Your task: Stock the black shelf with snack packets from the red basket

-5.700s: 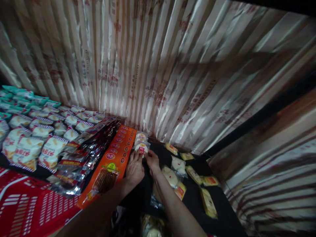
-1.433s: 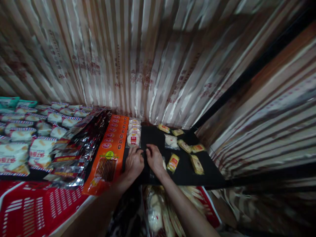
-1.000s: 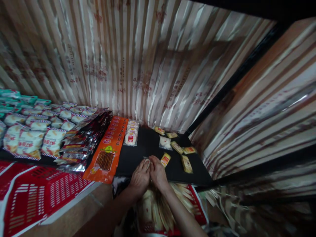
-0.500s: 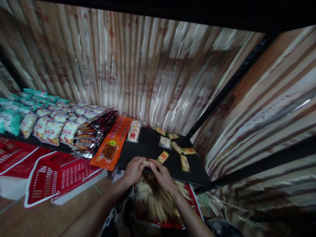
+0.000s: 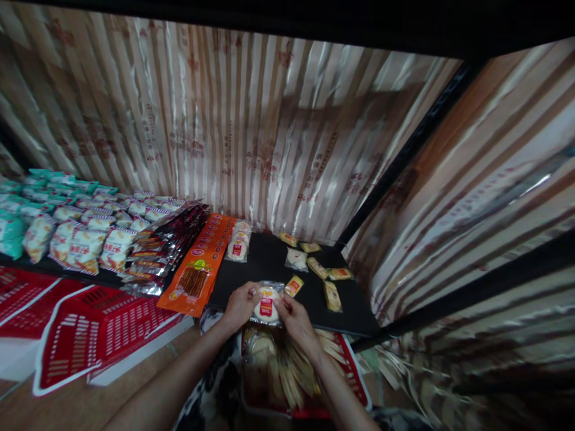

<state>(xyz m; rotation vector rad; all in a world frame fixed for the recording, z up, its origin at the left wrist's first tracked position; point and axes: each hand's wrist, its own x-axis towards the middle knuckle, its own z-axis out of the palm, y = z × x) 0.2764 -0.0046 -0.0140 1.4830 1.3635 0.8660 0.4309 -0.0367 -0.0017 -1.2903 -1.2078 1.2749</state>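
Between my hands is a round white cracker packet [image 5: 266,303] in clear wrap with a red label, its face turned up toward me. My left hand [image 5: 242,306] pinches its left edge, and my right hand [image 5: 294,314] grips the right edge. Below them, a red basket [image 5: 359,374] holds many similar pale packets standing in rows. On the black shelf [image 5: 269,263], a row of white round packets [image 5: 238,244] lies beside an orange snack bag [image 5: 197,269]. Several small yellow packets [image 5: 332,296] are scattered to the right, with one white packet [image 5: 296,259] among them.
Dark shiny snack packs [image 5: 166,245], white snack bags [image 5: 81,242] and teal bags [image 5: 11,230] fill the shelf's left side. Red baskets [image 5: 101,329] stand below. Striped sheeting [image 5: 260,120] hangs behind, and a black post [image 5: 408,155] slants at the right.
The packet between my hands has tilted from edge-on to face-up, showing its red label. My hands have spread slightly apart. The whole view has shifted a little.
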